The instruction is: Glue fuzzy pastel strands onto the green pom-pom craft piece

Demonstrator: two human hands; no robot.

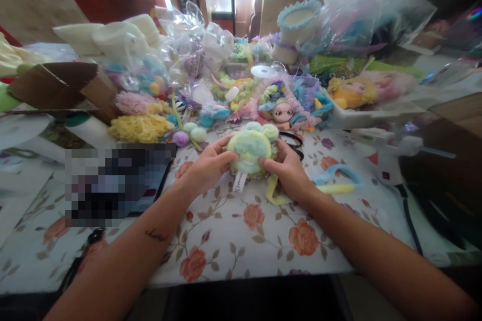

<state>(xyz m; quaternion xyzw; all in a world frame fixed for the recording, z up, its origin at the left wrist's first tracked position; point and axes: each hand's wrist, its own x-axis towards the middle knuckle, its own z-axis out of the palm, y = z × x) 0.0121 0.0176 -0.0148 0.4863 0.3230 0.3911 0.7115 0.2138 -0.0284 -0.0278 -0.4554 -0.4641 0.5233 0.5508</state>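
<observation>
Both hands, left (218, 163) and right (282, 165), hold a soft pale green and yellow plush piece (249, 146) between thumbs and fingers, just above a rose-patterned surface (233, 230). A white printed tag (240, 181) hangs from its lower edge. Right of it lies a blue and yellow fuzzy strip (341, 175); to the left, a tablet (150, 180). Behind are pastel pom-poms (190, 133), yellow fluffy yarn (140, 128) and a doll's head (283, 112).
</observation>
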